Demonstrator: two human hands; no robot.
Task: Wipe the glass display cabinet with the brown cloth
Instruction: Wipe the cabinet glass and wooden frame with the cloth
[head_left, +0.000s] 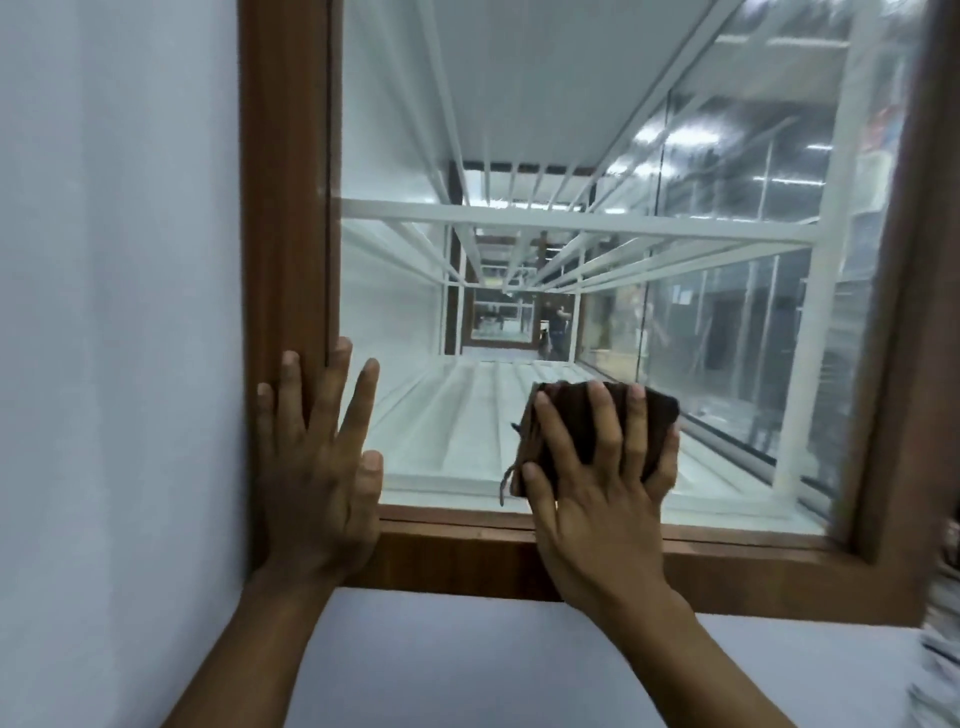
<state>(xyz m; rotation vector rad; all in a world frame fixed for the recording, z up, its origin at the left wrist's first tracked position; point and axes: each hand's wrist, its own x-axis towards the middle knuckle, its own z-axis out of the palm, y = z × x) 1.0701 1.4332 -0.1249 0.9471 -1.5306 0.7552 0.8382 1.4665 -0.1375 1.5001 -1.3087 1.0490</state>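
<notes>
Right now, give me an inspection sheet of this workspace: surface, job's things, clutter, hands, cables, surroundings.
Surface: glass in a brown wooden frame; it shows reflections, and dirt cannot be told.
Job's things: brown cloth, folded, pressed on the lower glass; a thread hangs at its left edge.
Clutter: a blurred striped thing at the right edge, cannot tell what.
Hands: left hand flat with fingers spread, on the frame's left side and the glass; right hand presses the cloth with spread fingers.
Cables: nothing seen.
Surroundings: white shelves behind the glass; pale wall left of the frame.
</notes>
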